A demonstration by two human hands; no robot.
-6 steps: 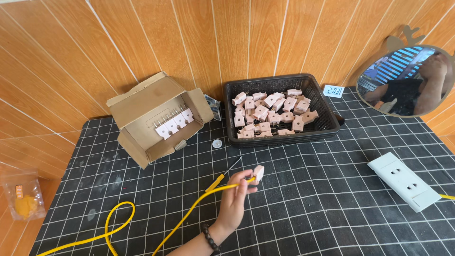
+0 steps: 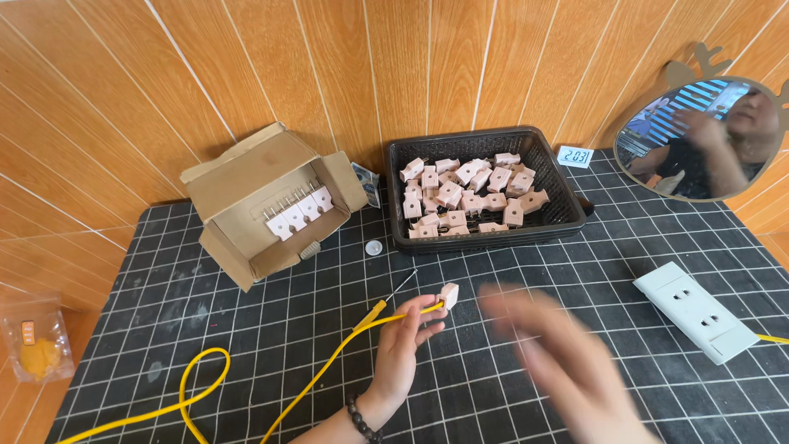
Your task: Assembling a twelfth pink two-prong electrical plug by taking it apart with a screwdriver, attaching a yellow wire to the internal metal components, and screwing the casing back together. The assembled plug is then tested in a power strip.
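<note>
My left hand [image 2: 401,349] pinches a yellow cable [image 2: 329,362] near its end, where a small pale pink plug [image 2: 449,294] is fitted. The cable runs down and left across the black gridded mat [image 2: 246,329] and loops near the front left. My right hand [image 2: 551,362] is a blur just right of the plug, fingers spread, holding nothing. A thin screwdriver with a yellow handle [image 2: 386,300] lies on the mat right behind my left hand.
A black plastic basket [image 2: 567,193] holds several pink plugs. An open cardboard box [image 2: 246,189] with several white plugs lies at the back left. A white socket strip [image 2: 697,311], a mirror [image 2: 707,140], a small clock [image 2: 575,156] and a bag [image 2: 33,341] surround the mat.
My right hand has come into view from the lower right, moving fast towards the plug. My left hand still holds the cable in the same spot.
</note>
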